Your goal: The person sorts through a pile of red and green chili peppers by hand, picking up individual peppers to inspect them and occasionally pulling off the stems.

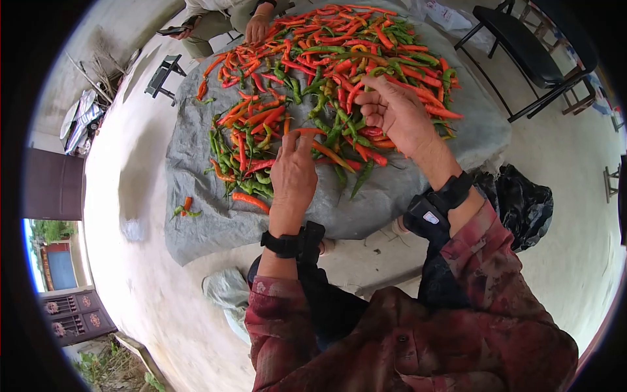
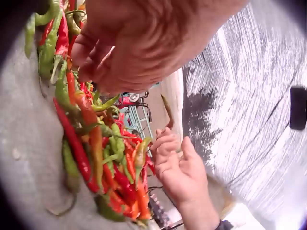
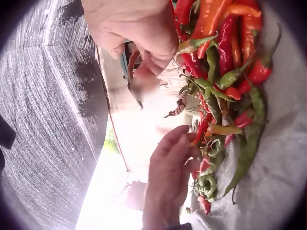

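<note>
My left hand reaches down over the near left part of the chili pile, its fingertips right at an orange chili pepper. I cannot tell whether those fingers pinch it. Raised above the right side of the pile, my right hand has its fingers curled. In the left wrist view a slender greenish-brown chili pepper sticks up from the right hand's fingers, which hold it by one end. Red and green chilies lie close below the left hand.
A grey sheet bears the large heap of red chilies at the back. Another person's hand rests at its far edge. One short orange chili lies near the front. A black chair and black plastic bag stand right.
</note>
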A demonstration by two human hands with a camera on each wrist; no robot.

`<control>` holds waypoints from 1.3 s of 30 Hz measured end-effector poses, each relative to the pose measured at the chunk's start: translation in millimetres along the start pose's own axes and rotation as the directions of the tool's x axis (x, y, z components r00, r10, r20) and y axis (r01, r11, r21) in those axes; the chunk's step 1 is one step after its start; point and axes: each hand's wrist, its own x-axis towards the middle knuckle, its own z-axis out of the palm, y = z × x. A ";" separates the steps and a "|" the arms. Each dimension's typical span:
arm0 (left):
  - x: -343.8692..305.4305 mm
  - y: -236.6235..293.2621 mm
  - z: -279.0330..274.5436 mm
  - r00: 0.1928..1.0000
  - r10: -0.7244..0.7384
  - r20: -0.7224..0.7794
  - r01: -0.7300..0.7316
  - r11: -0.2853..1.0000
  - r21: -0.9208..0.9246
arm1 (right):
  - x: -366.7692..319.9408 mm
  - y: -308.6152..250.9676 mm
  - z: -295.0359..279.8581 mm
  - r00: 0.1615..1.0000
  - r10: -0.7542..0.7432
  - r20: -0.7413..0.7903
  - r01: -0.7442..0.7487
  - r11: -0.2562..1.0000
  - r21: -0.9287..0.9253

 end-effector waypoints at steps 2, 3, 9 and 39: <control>-1.7 -8.8 13.3 0.999 0.021 0.041 -0.027 0.988 0.149 | -7.9 6.8 2.1 0.993 0.100 0.064 -0.054 0.860 -0.507; -0.9 -13.4 16.2 0.998 0.049 0.035 -0.055 0.983 0.176 | -10.4 12.2 2.6 0.966 0.186 0.179 -0.022 0.749 -0.662; 5.2 -17.1 11.6 0.991 0.109 0.076 -0.121 0.977 0.177 | -24.8 41.8 9.7 0.931 0.026 0.365 0.360 0.118 -0.926; 33.0 -36.7 17.6 0.975 -0.112 0.192 0.018 0.900 0.435 | -10.6 4.9 -2.0 0.962 0.220 0.164 -0.144 0.914 -0.380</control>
